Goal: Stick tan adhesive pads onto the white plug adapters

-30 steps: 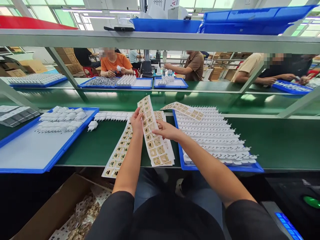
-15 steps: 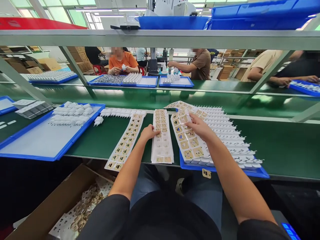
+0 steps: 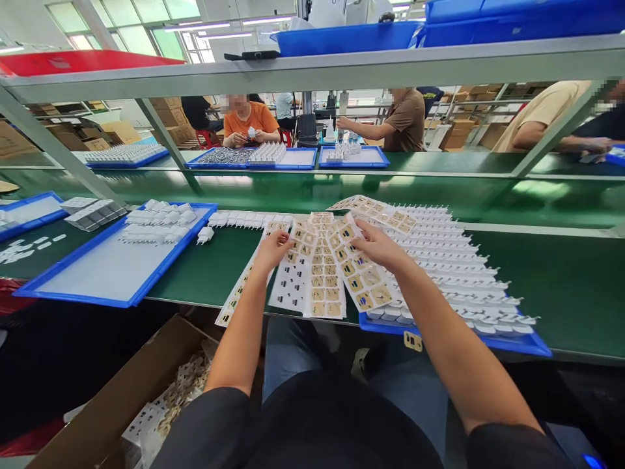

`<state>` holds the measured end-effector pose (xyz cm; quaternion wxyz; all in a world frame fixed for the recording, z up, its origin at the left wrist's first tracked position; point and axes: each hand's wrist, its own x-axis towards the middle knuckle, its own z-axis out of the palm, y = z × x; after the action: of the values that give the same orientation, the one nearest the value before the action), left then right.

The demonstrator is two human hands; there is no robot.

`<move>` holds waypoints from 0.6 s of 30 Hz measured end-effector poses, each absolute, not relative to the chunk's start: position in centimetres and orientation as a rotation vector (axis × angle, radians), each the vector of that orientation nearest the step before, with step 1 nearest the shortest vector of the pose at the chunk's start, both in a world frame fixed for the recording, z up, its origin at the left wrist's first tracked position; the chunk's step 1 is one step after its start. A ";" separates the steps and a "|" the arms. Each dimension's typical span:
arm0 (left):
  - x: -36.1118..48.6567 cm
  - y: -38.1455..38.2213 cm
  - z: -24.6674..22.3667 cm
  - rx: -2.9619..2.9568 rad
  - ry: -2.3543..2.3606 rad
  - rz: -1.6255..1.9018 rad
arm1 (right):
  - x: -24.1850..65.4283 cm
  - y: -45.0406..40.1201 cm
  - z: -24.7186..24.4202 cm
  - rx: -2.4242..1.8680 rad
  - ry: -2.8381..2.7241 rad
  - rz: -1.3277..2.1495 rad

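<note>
With the central sheets (image 3: 326,280) on the green bench (image 3: 571,280) as dial centre, the left hand (image 3: 276,250) at 10 o'clock grasps the upper part of the left sheet (image 3: 290,286), while the right hand (image 3: 379,247) at 2 o'clock pinches the right sheet (image 3: 364,280) between thumb and fingers, overlapping the blue tray (image 3: 381,325) at 3 o'clock. Sound handling, in my judgement, calls for light edge grips, flat sheets and clear separation before release; the right sheet should be kept from snagging the white plugs (image 3: 449,260), contact there being undeterminable.
</note>
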<state>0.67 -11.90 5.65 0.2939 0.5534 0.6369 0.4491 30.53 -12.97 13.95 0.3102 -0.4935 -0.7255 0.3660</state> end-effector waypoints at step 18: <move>-10.7 -18.4 1.2 1.063 1.927 0.948 | 16.1 -11.0 10.0 -1.525 -2.235 0.902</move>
<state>-10.67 -18.37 1.21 0.3640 0.4133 0.7489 0.3685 16.05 -10.96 10.00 0.1442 -0.5290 -0.7755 0.3131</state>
